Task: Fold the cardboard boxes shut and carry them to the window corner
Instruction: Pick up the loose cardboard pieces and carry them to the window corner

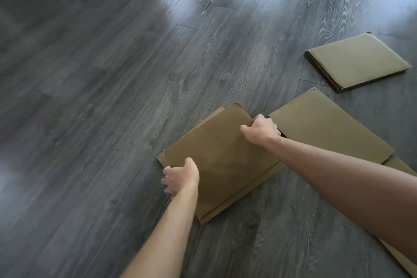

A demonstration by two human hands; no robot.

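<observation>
Near box (221,160) lay flat on the floor (101,97), top flap folded down. Left hand (180,176) curled its fingers round the near corner; right hand (261,130) pinched the far edge. Likely step: lifting it. Next move needs a level two-handed carry.

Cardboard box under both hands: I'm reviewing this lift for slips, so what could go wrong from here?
The left hand and right hand grip only opposite edges of the flattened box, so it may sag or slip as it rises. The neighbouring box lies close beside the right hand and might get dragged along. The floor looks glossy, so the cardboard could slide.
</observation>
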